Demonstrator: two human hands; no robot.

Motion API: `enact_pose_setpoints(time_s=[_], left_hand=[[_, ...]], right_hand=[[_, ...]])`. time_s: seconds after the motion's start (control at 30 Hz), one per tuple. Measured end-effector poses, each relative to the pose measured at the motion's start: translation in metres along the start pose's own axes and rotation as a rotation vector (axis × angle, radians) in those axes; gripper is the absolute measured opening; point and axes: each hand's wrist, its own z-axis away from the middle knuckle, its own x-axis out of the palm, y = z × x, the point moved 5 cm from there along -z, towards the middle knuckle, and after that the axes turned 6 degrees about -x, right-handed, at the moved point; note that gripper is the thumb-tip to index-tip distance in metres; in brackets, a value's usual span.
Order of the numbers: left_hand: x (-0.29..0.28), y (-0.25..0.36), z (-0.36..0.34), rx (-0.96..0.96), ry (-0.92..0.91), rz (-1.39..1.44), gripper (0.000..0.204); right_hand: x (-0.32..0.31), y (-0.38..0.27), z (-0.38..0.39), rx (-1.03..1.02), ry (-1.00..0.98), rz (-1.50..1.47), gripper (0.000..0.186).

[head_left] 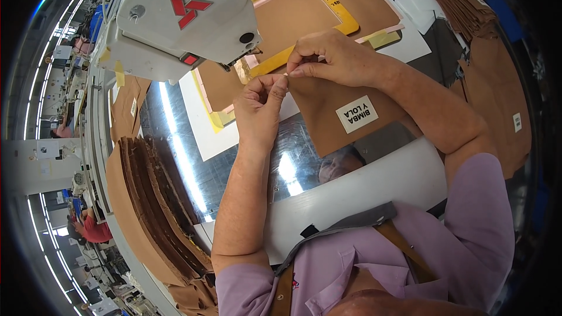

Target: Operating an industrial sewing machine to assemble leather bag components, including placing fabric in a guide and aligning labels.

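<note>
A brown leather-like panel (pixel 319 108) with a sewn-on pale label (pixel 357 114) hangs in front of me, over the shiny metal table. My right hand (pixel 336 58) is closed in a pinch on the panel's upper left corner. Thumb and forefinger of my left hand (pixel 261 105) are pressed together right beside that corner. A tiny whitish bit (pixel 287 74) shows between the fingertips of both hands; what my left fingers grip is too small to make out. Just beyond lies a yellow template frame (pixel 335 14) around another brown panel (pixel 298 11).
The pale sewing machine head (pixel 175 29) rises close beyond my left hand. Stacked brown pieces (pixel 155 205) stand at the left table edge. More brown panels (pixel 494 93) hang at the right, below a folded pile (pixel 459 6). A white sheet (pixel 205 134) lies under the frame.
</note>
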Motion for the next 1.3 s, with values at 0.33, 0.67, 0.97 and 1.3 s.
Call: enact_pose_setpoints(time_s=[0.33, 0.67, 0.97, 1.3], left_hand=[[0.004, -0.006, -0.002, -0.113, -0.134, 0.226, 0.02], [-0.003, -0.005, -0.009, -0.084, -0.071, 0.096, 0.02], [-0.089, 0.004, -0.064, 0.085, 0.168, -0.34, 0.012], [-0.092, 0.013, -0.161, 0.43, 0.093, -0.496, 0.01]], right_hand=[[0.003, -0.004, -0.001, 0.032, 0.007, -0.012, 0.018], [-0.005, 0.003, -0.02, 0.003, -0.158, -0.004, 0.021], [-0.033, 0.072, -0.111, 0.009, -0.165, 0.348, 0.02], [0.004, 0.091, -0.158, 0.023, -0.149, 0.378, 0.02]])
